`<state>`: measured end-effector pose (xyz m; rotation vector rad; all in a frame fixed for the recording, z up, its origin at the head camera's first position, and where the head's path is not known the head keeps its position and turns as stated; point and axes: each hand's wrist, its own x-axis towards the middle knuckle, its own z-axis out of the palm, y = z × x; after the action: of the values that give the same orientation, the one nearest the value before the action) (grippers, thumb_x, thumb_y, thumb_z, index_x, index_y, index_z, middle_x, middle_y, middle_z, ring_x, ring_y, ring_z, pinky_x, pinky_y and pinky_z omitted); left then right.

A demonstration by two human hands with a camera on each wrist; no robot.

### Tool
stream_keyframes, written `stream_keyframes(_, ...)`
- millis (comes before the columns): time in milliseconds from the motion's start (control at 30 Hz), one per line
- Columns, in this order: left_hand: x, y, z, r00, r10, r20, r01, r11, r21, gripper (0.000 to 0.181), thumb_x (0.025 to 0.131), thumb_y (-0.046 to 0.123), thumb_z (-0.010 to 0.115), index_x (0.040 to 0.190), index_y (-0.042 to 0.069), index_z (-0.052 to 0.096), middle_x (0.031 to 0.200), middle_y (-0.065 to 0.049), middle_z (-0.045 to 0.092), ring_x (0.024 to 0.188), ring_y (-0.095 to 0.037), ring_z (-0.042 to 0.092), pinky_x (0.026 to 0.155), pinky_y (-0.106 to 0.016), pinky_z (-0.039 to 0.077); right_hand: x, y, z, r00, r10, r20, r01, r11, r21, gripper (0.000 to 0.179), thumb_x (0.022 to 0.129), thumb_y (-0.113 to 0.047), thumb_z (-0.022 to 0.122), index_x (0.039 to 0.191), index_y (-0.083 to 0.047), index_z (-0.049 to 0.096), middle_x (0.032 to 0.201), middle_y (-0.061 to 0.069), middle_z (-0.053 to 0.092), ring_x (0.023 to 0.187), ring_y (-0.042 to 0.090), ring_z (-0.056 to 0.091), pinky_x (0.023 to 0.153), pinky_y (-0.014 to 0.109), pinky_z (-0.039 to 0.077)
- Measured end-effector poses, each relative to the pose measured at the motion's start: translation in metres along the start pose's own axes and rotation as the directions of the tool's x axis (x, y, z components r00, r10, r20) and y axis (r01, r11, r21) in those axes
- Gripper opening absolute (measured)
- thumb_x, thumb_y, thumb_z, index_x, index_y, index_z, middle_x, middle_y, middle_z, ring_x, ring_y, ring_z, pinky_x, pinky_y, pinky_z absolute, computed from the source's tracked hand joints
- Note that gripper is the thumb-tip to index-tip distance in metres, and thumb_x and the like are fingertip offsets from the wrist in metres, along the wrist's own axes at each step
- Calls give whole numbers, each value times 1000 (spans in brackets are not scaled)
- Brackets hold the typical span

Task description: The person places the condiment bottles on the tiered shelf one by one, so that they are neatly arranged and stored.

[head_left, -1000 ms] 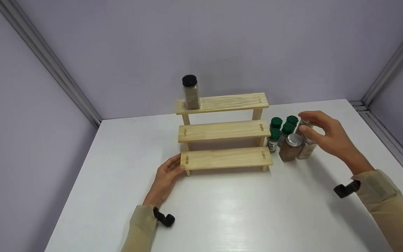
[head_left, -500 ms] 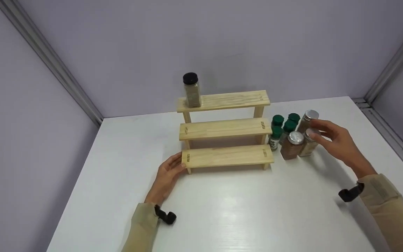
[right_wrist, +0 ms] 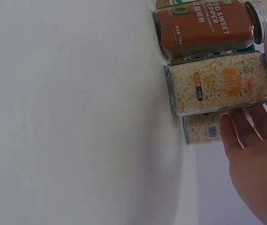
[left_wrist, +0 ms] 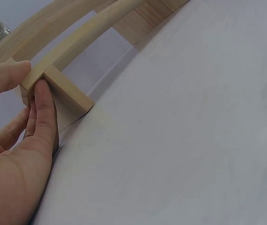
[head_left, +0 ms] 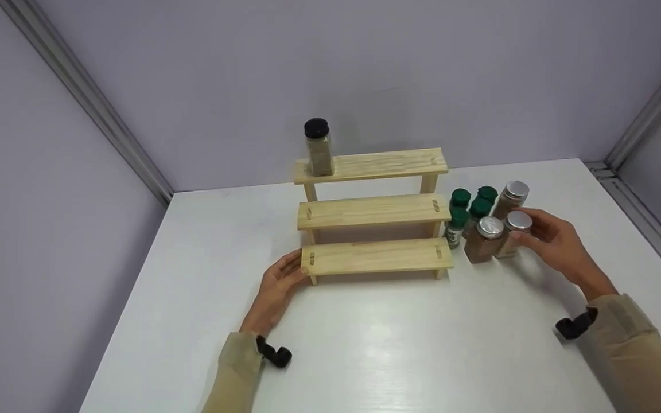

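Observation:
My left hand (head_left: 276, 292) pinches the left end of the lowest step of a three-tier wooden rack (head_left: 376, 258). In the left wrist view, the thumb lies on top of the step (left_wrist: 95, 33) and the fingers are beneath, beside its leg. At the right, my right hand (head_left: 557, 246) holds a silver-capped glass jar of pale grains (right_wrist: 217, 84), thumb and fingers on opposite sides near the cap. That jar stands on the table among other spice jars. Beside it is a sweet red pepper jar (right_wrist: 203, 28).
A black-capped jar (head_left: 320, 152) stands on the left of the top step. Several green-capped bottles (head_left: 457, 221) cluster near the rack's right end. Another silver-capped jar (head_left: 511, 198) stands behind the held one. Walls (head_left: 365, 69) enclose the white table (head_left: 376, 344).
My right hand has come down from above the jars and closed round the front right silver-capped jar. My left hand stays on the rack. The head view has shifted slightly.

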<state>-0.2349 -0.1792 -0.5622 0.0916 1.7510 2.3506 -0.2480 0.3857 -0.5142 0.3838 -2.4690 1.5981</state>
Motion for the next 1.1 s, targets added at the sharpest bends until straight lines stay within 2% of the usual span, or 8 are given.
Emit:
stream_keyframes(167, 0, 0, 0, 1000, -5, 5, 5, 1000, 8, 62, 104, 4, 68, 160, -2, 41, 157, -20, 48, 137, -23, 56, 110, -32, 55, -1, 1, -1, 1000, -17, -17, 17, 999, 34, 47, 102, -1, 71, 147, 7, 58, 129, -21, 67, 117, -5, 64, 97, 8, 52)
stream_keyframes(433, 1, 1, 1, 1000, 21, 15, -21, 1000, 2, 64, 103, 5, 69, 160, -3, 41, 158, -22, 48, 138, -23, 56, 111, -31, 53, 0, -3, 0, 997, -11, -77, 9, 1000, -21, 49, 99, -1, 74, 145, 9, 60, 125, -24, 67, 116, -9, 63, 95, 6, 52)
stream_keyframes(600, 0, 0, 1, 1000, 12, 9, -12, 1000, 0, 63, 103, 4, 69, 159, -3, 42, 158, -22, 48, 138, -23, 56, 112, -31, 53, 2, -11, -2, 995, -14, -99, 9, 999, -52, 49, 100, -5, 76, 145, 8, 61, 124, -24, 67, 115, -10, 63, 95, 5, 51)
stream_keyframes(733, 1, -1, 2, 1000, 12, 9, -12, 1000, -7, 63, 103, 3, 69, 159, -3, 42, 157, -23, 48, 137, -23, 56, 111, -30, 53, 3, -26, -6, 990, -25, -140, 13, 996, -86, 50, 99, -6, 77, 145, 6, 62, 124, -24, 66, 114, -9, 63, 93, 5, 52)
stream_keyframes(933, 2, -1, 3, 1000, 9, 0, -9, 1000, -4, 63, 103, 3, 69, 159, -3, 42, 158, -24, 47, 137, -22, 56, 111, -30, 53, 12, -52, -11, 970, -75, -231, 50, 992, -114, 48, 95, -5, 81, 140, 3, 67, 120, -24, 68, 109, -6, 66, 89, 5, 53)
stream_keyframes(1100, 1, 1, 3, 1000, -7, -15, 7, 1000, -7, 61, 103, 1, 66, 159, -3, 42, 157, -22, 48, 135, -22, 57, 108, -30, 55, 21, -77, -15, 960, -104, -259, 71, 989, -133, 47, 94, -3, 81, 139, 1, 69, 118, -25, 70, 107, -6, 67, 88, 5, 54)
